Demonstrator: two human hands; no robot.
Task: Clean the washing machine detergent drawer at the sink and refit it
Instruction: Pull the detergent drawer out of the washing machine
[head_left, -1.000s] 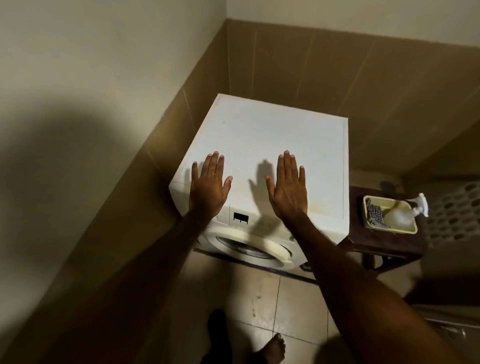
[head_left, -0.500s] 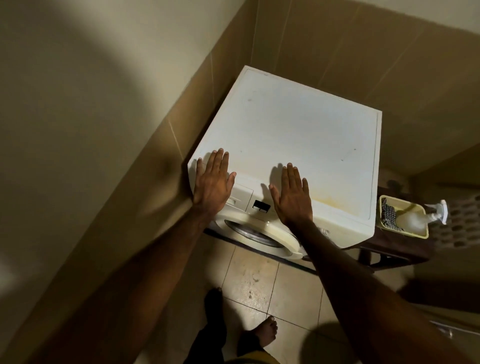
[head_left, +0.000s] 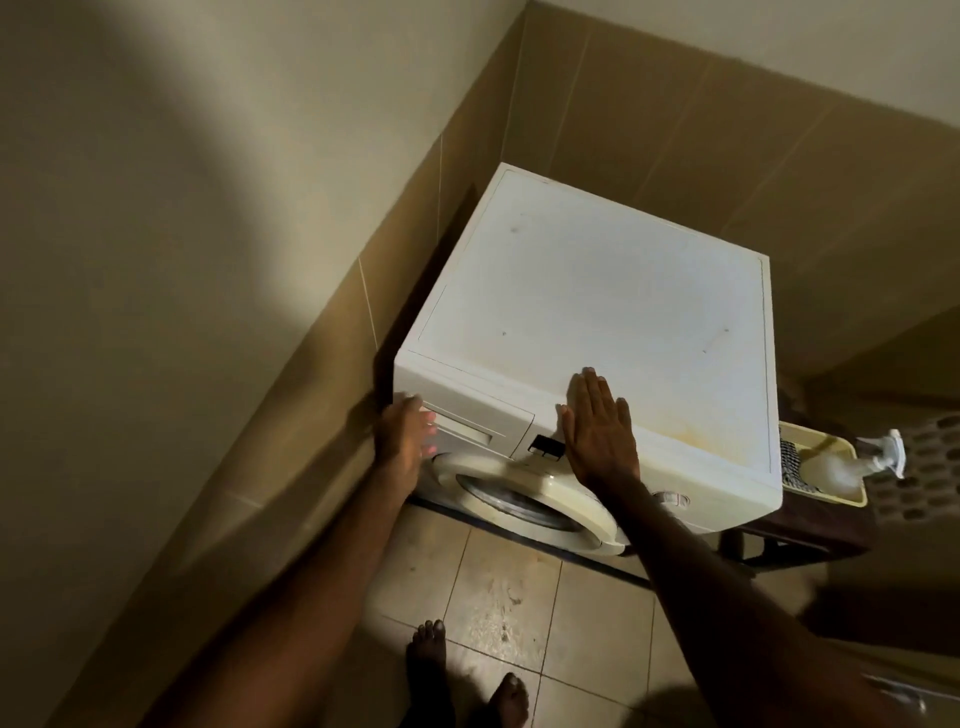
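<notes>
Your left hand (head_left: 402, 436), blurred, reached the drawer (head_left: 470, 423), shut at the washer's (head_left: 597, 322) front top-left; its grip couldn't be told. Your right hand (head_left: 600, 431) lay flat, fingers spread. No writing was legible.

detergent drawer (head_left: 470, 423) | white | closed, flush | washer front, top-left

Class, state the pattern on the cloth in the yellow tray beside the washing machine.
Black-and-white check on the cloth; head view.
</notes>
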